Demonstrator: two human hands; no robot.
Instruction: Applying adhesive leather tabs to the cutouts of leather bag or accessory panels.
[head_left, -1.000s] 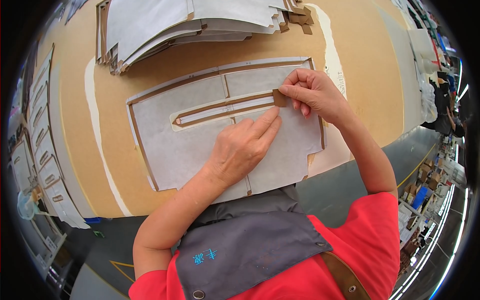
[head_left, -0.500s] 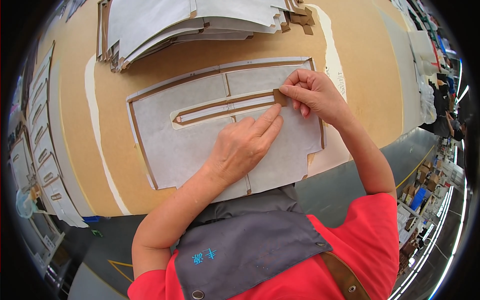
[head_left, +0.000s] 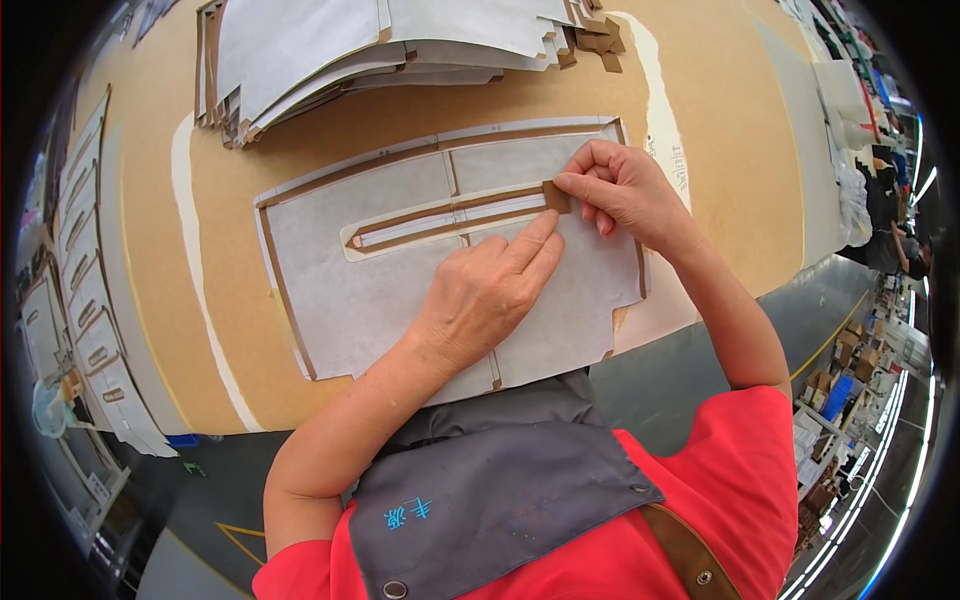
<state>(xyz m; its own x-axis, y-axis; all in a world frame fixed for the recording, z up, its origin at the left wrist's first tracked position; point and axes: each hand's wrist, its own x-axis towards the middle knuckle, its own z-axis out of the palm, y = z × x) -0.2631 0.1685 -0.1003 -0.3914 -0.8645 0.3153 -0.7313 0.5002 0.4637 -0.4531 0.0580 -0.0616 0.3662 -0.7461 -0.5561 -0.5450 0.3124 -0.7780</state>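
Note:
A white, brown-edged panel [head_left: 365, 310] lies flat in front of me, a long narrow slot [head_left: 410, 231] with brown borders running across its middle. At the slot's right end is a small brown tab [head_left: 557, 201]. Thumb and forefinger of my right hand [head_left: 625, 195] pinch the tab's upper right edge, the other fingers curled. Stretched out on the panel below the slot, my left hand [head_left: 490, 290] rests its index and middle fingertips at the tab's lower edge. It grips nothing.
A stack of similar white panels [head_left: 310, 45] with brown edges stands at the far side of the tan table [head_left: 720, 130]. More slotted pieces [head_left: 85, 270] hang or lie in a row at the left. Shelves with boxes [head_left: 845, 370] are beyond the table's right side.
Both hands keep almost the same place and pose at the brown tab. The whole view has shifted only very slightly.

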